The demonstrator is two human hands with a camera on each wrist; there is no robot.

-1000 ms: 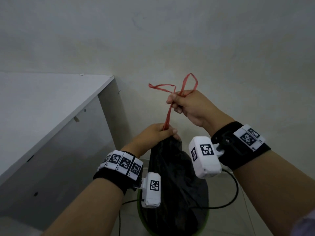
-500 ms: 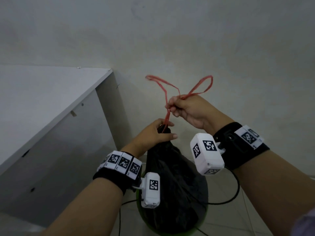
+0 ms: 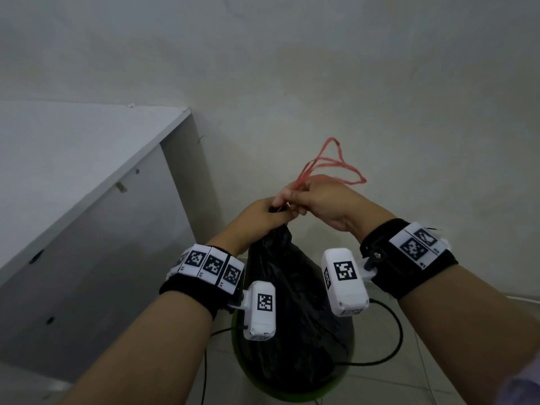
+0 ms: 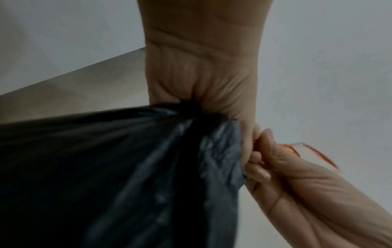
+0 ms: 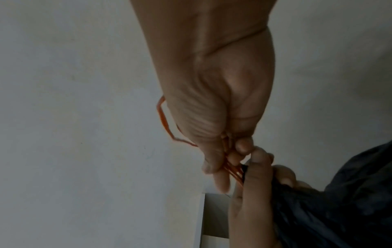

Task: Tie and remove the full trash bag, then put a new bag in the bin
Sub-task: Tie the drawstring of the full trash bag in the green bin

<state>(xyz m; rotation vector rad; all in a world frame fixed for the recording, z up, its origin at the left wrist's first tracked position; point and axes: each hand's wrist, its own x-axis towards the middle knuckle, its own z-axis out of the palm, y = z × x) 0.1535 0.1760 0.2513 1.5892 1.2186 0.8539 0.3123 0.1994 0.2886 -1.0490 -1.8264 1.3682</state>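
Note:
A full black trash bag point(image 3: 295, 311) stands in a green bin point(image 3: 292, 397) on the floor. My left hand point(image 3: 257, 214) grips the bag's gathered neck point(image 4: 191, 107). Right beside it, my right hand point(image 3: 318, 200) pinches the red drawstring point(image 3: 330, 163), whose loops stick up above my knuckles. In the right wrist view the red strands point(image 5: 232, 171) run from my right fingertips down to the bag's neck point(image 5: 244, 169) held by the left hand point(image 5: 252, 184). In the left wrist view the bag point(image 4: 106, 176) fills the lower left and the right hand point(image 4: 275, 159) touches my left.
A white cabinet point(image 3: 73, 200) stands against the wall at the left, close to the bin. A black cable point(image 3: 391, 340) loops over the tiled floor to the right of the bin. The plain wall point(image 3: 321, 83) is straight ahead.
My right hand has come down with the drawstring until it meets my left hand at the bag's neck. The red loops now sit lower and more bunched.

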